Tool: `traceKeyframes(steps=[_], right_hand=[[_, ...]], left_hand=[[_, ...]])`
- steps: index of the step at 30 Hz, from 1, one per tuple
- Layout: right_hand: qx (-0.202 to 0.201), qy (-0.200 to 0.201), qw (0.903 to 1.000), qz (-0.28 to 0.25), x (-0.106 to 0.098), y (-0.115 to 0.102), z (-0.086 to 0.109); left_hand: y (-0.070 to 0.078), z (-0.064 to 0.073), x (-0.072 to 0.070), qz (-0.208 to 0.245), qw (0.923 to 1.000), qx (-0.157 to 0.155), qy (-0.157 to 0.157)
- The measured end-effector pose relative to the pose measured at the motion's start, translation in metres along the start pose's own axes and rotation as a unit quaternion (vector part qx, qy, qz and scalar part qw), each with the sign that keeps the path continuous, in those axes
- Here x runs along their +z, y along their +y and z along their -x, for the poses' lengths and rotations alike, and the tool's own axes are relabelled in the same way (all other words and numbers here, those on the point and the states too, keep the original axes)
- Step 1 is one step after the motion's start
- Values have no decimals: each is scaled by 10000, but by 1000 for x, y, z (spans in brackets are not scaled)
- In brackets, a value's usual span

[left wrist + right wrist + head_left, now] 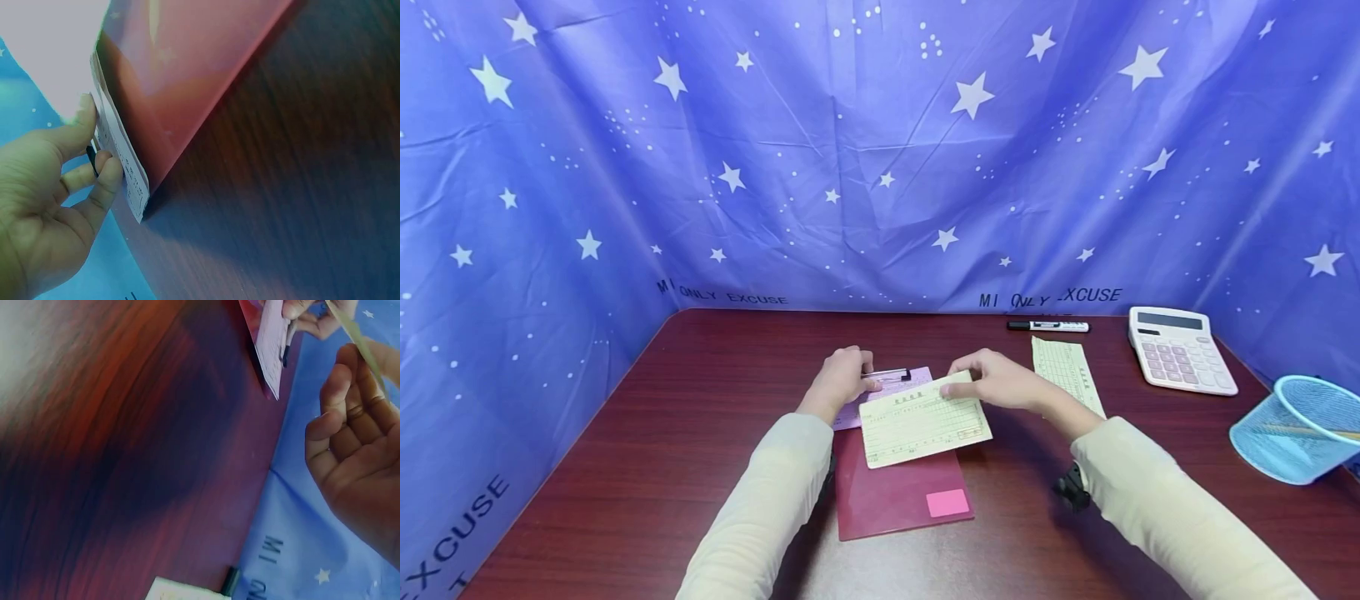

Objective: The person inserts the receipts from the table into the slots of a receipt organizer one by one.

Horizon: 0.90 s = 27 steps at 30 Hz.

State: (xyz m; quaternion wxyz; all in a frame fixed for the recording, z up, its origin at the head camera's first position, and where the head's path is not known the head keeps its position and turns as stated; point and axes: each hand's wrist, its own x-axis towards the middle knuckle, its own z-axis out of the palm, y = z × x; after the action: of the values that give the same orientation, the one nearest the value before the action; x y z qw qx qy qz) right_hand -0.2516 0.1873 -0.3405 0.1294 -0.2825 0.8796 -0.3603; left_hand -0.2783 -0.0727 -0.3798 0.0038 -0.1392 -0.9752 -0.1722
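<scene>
A red file folder with a pink label lies on the table, pink printed sheets along its far end. A metal clip with a black end sits at that far edge. My left hand pinches the clip there, thumb on the near side, though the fingertips are partly hidden in the head view. Above the folder, my right hand holds a pale yellow printed form by its upper right corner, thumb in front and fingers behind. The form covers part of the pink sheets and folder.
Right of the folder lies another yellow form. A black-and-white marker is behind it. A white calculator and a blue mesh pen holder, tipped on its side, are farther right. A starry blue curtain surrounds the table.
</scene>
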Motion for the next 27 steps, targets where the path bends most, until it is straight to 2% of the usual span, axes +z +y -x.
traceKeyframes(steps=[6,12,18,27], right_hand=[[287,211,9985,410,18,-1,-20],[839,592,9936,477,35,-4,-33],[1452,886,9841,505,46,-7,-43],[1759,1060,9763,677,55,-6,-54]], left_hand=[[2,1,-2,53,9999,-123,-25],[0,0,-1,124,9999,-79,29],[0,-1,-1,116,9999,-35,9],[-1,-2,-3,272,9994,-202,-109]])
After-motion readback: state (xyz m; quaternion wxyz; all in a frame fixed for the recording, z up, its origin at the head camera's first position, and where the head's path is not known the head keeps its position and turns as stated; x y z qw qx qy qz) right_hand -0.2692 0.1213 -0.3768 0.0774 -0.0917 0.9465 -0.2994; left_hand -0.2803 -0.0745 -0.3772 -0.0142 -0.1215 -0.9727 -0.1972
